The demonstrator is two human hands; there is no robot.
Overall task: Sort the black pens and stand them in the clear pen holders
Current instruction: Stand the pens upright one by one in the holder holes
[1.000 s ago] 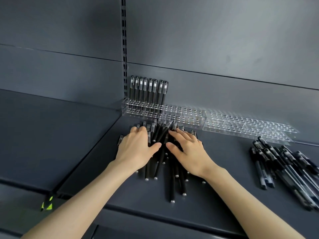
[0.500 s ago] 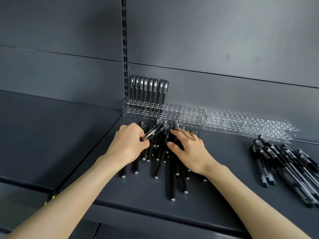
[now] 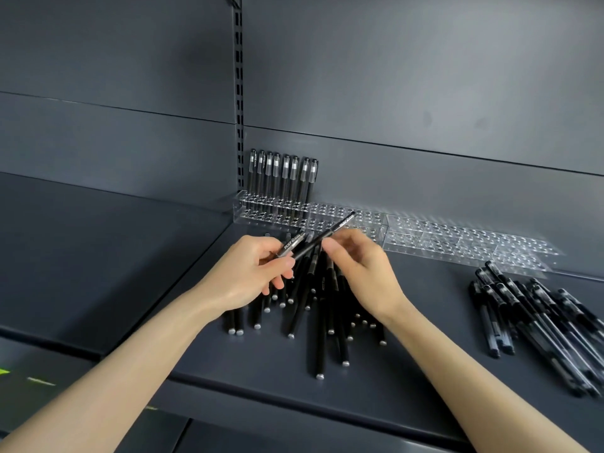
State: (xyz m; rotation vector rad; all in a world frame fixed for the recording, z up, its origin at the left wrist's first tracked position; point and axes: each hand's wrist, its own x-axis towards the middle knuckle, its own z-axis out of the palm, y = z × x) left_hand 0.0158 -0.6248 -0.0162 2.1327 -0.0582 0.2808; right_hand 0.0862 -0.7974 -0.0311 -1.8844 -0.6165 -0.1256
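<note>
The left hand (image 3: 251,273) and right hand (image 3: 362,273) had lifted from the shelf (image 3: 228,361), whose back edge carried clear pen holders (image 3: 457,237) with only eight standing pens (image 3: 282,171) at their left end. A middle pile (image 3: 320,322) and a right-edge pile (image 3: 539,322) still lay loose. The left hand gripped two pens (image 3: 327,238), and the right hand pinched the longer one.

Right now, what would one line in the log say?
left hand: grips two pens | right hand: at one of them, grip unclear | clear holders: standing pens at left end | loose pile: under both hands
</note>
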